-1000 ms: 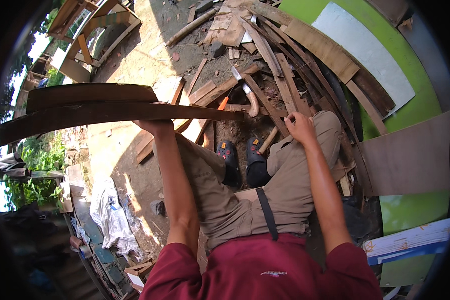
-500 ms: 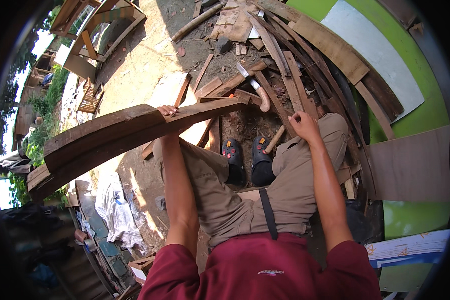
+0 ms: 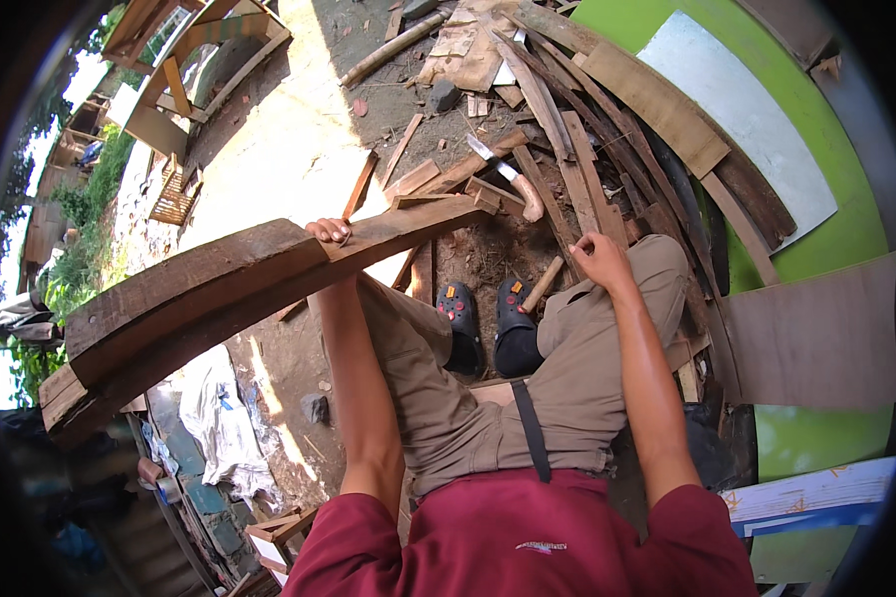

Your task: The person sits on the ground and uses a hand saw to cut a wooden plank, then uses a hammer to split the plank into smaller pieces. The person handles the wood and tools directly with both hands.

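My left hand [image 3: 331, 233] is wrapped round a long, thick wooden beam [image 3: 199, 274] made of a wider board lying along a narrower one. The beam slants across in front of my left knee, its far left end lower than its right end. My right hand [image 3: 599, 261] is by my right knee, fingers curled in a pinch; what they hold, if anything, is too small to make out. Beyond my feet, a large knife [image 3: 508, 174] with a wooden handle lies on scrap wood. A round wooden handle [image 3: 543, 284] leans beside my right shoe, its other end hidden.
Planks and offcuts [image 3: 572, 169] are heaped ahead and to the right, by a green panel [image 3: 856, 224] with a white sheet [image 3: 757, 119] on it. A white cloth [image 3: 219, 428] lies at left on the ground. Wooden furniture frames [image 3: 174, 85] stand at the far left.
The beam's left end has shifted slightly left and down, with my left hand still gripping it. My right hand has dropped a little by the knee, its fingers still curled.
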